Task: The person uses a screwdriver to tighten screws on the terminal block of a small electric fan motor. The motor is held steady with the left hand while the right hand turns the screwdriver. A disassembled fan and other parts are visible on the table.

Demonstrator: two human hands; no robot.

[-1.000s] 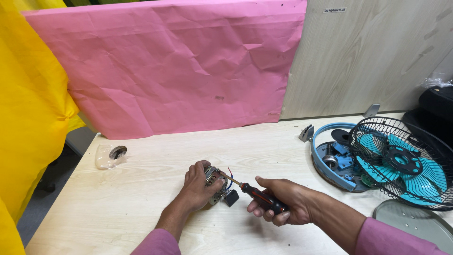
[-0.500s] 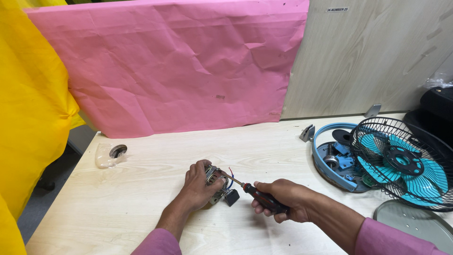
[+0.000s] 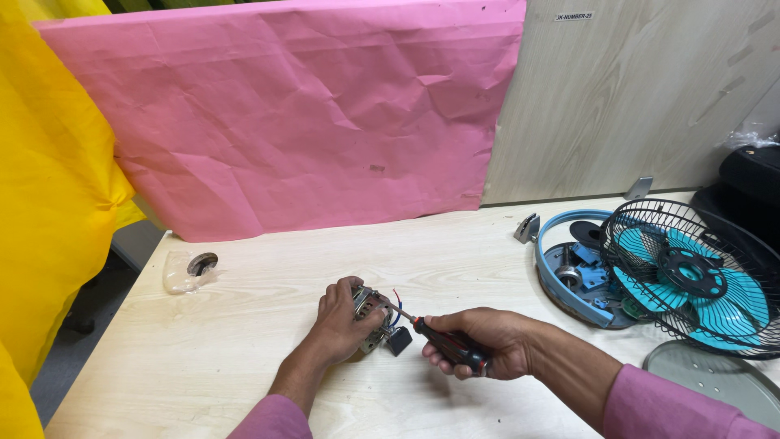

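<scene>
Hands meet at the lower middle of the frame, over a pale wood-grain worktop (image 3: 268,325). The left hand (image 3: 345,321) has its fingers wrapped around a small electric motor (image 3: 372,315) with thin red and blue wires showing at its right side, pinning it against the worktop. The right hand (image 3: 487,345) has its fingers closed about the red-and-black handle of a screwdriver (image 3: 443,341), whose metal shaft slants up-left so that the tip touches the top of the motor. A small black block (image 3: 398,341) lies just beside the motor, under the shaft.

At the right edge sits a black wire fan guard (image 3: 707,244) over teal blades (image 3: 731,305), overlapping a round blue housing (image 3: 556,268) with small parts inside. At the left lies a clear plastic bag (image 3: 183,272) holding a dark round piece. Behind, a crumpled pink sheet (image 3: 309,114) leans against the wall, with yellow cloth (image 3: 49,179) at far left.
</scene>
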